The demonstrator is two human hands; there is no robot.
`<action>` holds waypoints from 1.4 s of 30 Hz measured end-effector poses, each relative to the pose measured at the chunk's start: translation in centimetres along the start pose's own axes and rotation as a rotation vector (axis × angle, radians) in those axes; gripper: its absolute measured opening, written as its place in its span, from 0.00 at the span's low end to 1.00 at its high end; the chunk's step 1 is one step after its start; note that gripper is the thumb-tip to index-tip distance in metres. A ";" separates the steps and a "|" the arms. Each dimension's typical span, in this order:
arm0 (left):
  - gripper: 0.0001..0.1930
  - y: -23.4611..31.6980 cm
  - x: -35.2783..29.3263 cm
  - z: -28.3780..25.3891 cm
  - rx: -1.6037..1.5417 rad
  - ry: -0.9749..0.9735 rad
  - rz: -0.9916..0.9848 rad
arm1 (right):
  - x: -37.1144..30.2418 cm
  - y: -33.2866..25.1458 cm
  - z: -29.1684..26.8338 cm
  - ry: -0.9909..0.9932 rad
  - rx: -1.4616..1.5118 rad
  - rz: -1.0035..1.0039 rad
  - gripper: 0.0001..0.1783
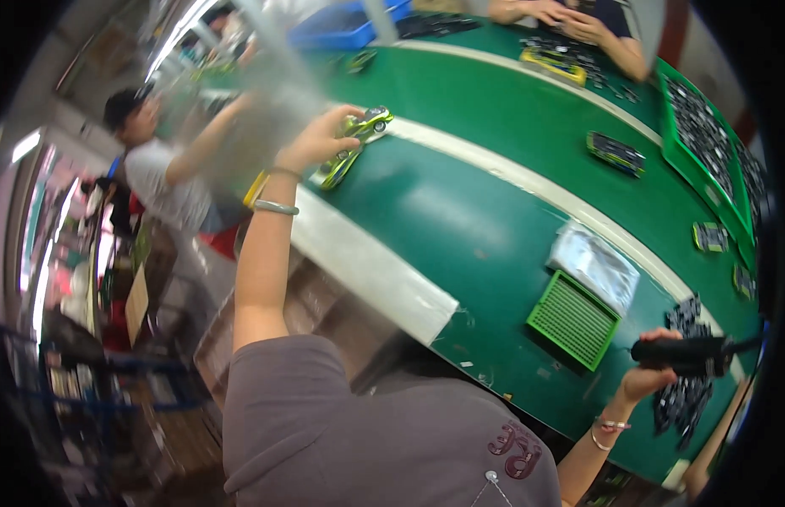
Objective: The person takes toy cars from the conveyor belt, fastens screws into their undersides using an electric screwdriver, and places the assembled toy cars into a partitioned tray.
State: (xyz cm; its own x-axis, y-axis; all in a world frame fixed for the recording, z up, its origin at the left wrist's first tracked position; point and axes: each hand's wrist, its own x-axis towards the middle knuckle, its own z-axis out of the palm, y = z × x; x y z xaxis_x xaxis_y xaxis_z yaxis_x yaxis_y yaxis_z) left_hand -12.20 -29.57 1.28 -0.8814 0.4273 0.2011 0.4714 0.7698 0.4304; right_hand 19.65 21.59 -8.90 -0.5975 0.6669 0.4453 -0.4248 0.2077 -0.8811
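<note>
Stretched out to the far left, my left hand (pixel 319 139) has its fingers closed round a small green toy car (pixel 374 121) with a dark top. Just below that hand a second green toy car (pixel 338 171) rests on the green table (pixel 447 220). At the right, my right hand (pixel 644 378) grips a black power screwdriver (pixel 686 356), held nearly level; its tip is hard to make out. Under and beside the screwdriver lies a pile of small black parts (pixel 681 406).
A green slotted tray (pixel 576 319) and a clear plastic bag (pixel 597 264) lie mid-table. Toy cars sit on the green belt (pixel 511 127), including a dark-topped one (pixel 616 154). A green crate (pixel 705 182) holds black parts. One co-worker (pixel 168 160) is left, another's hands (pixel 570 19) opposite.
</note>
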 end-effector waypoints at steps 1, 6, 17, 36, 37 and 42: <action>0.24 0.4 -2.1 -1.1 -0.008 -0.038 -0.138 | 0.1 -0.3 -0.7 0.001 -0.017 -0.002 0.52; 0.23 -3.2 -16.0 -4.2 -0.342 0.226 -0.345 | 1.0 0.2 -1.1 -0.020 0.047 0.070 0.54; 0.16 -19.9 -27.8 7.3 -0.375 0.436 -1.309 | 1.1 0.3 -0.6 -0.021 0.052 0.044 0.53; 0.20 -6.2 -9.4 4.7 0.287 0.742 -0.177 | 0.5 -0.5 -0.6 -0.012 0.057 0.033 0.48; 0.23 -5.9 -7.8 5.8 0.327 0.654 -0.150 | 0.4 -0.6 -0.4 -0.008 0.055 0.032 0.48; 0.30 -4.5 -4.4 7.4 0.453 0.346 -0.300 | 0.1 -0.6 0.1 -0.046 0.058 0.011 0.48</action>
State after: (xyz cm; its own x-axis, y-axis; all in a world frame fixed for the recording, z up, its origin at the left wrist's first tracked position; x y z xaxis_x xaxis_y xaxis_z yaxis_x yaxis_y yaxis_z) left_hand -10.19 -31.44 -8.03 -0.8997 0.0426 0.4344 0.1015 0.9883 0.1134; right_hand 19.79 21.47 -8.32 -0.6323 0.6355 0.4431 -0.4555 0.1577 -0.8762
